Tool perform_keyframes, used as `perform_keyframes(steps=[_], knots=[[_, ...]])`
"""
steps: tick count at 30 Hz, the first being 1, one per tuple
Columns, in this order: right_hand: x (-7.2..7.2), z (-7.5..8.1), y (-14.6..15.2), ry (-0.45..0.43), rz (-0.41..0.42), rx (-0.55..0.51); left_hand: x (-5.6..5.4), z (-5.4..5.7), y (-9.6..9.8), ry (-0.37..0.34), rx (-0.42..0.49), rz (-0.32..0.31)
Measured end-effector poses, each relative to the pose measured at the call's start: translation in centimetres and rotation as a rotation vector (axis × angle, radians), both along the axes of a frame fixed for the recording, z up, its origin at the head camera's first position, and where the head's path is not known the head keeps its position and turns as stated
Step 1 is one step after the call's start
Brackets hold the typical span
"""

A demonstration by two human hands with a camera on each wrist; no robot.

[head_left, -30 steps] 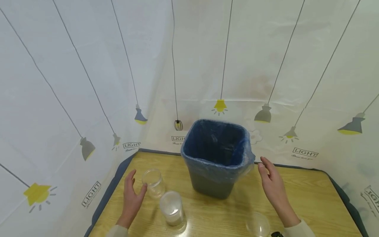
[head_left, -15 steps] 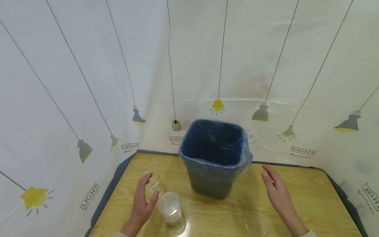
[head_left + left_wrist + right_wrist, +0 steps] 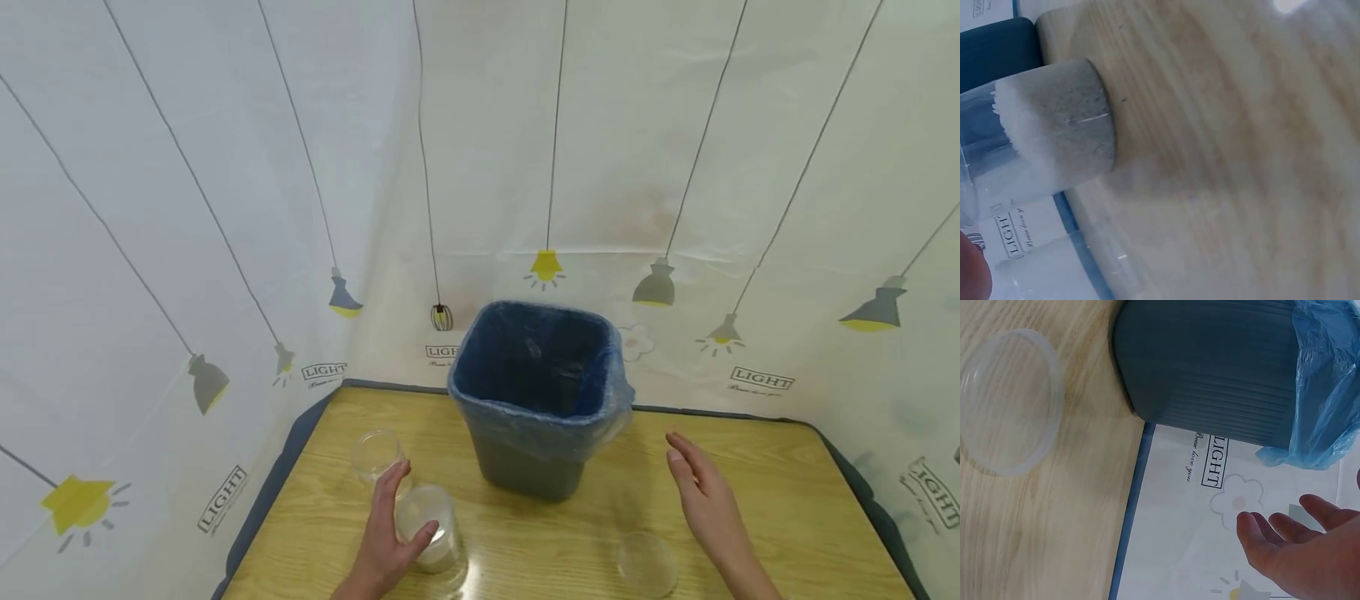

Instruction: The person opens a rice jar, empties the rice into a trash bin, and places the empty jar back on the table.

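My left hand (image 3: 390,537) is beside a clear plastic jar (image 3: 426,504), thumb and fingers spread apart in front of it. White grains fill the lower part of this jar (image 3: 1060,128) in the left wrist view. Just behind the fingers stands a second clear jar (image 3: 375,454), see-through and partly covered by the hand. My right hand (image 3: 712,512) hovers on the right with relaxed fingers, holding nothing. Below and left of it, a round clear lid (image 3: 647,567) lies flat on the table; the right wrist view shows the same lid (image 3: 1013,403) with its raised rim.
A dark grey bin (image 3: 525,458) lined with a blue plastic bag (image 3: 611,408) stands at the back middle of the wooden table (image 3: 540,550). White sheeting (image 3: 487,167) printed with lamps rises behind and at both sides.
My left hand has moved right, from beside the see-through jar to the jar of white grains. My right hand has drawn slightly back toward the front. The jars and bin keep their places.
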State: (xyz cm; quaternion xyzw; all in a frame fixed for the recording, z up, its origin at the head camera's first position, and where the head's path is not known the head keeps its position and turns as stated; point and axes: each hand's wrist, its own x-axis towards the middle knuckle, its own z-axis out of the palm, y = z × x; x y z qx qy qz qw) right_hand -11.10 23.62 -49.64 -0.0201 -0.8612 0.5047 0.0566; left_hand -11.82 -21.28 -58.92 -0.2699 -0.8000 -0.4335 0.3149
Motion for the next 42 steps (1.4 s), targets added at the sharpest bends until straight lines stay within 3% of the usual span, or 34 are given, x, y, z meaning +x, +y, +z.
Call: perform_keyframes(steps=[6,12,16,20,25,31,36,42], knots=[[0.3,-0.6,-0.2,-0.010,-0.006,-0.016,1.0,-1.4,0.0,-0.159,0.112,-0.031],[0.8,-1.2,-0.4,-0.072,0.004,-0.026,2.0,-2.9,-0.1,-0.404,0.218,-0.029],[1.0,-1.4,-0.5,-0.104,0.013,-0.033,2.4,-3.9,-0.3,-0.525,0.174,0.032],[1.1,-1.4,-0.5,-0.107,0.011,-0.033,2.3,-4.7,-0.4,-0.589,0.111,0.097],[1.2,-1.4,-0.5,-0.132,0.011,-0.039,1.9,-5.7,-0.2,-0.609,0.157,0.056],[1.1,-1.6,-0.6,-0.147,0.013,-0.038,2.0,-5.4,0.5,-0.615,0.161,0.085],[1.2,-1.7,-0.7,-0.128,0.020,-0.032,2.1,-4.5,1.6,-0.579,0.141,0.095],[1.7,-1.5,-1.0,-0.134,0.034,-0.017,2.0,-1.9,3.9,-0.476,0.134,0.009]])
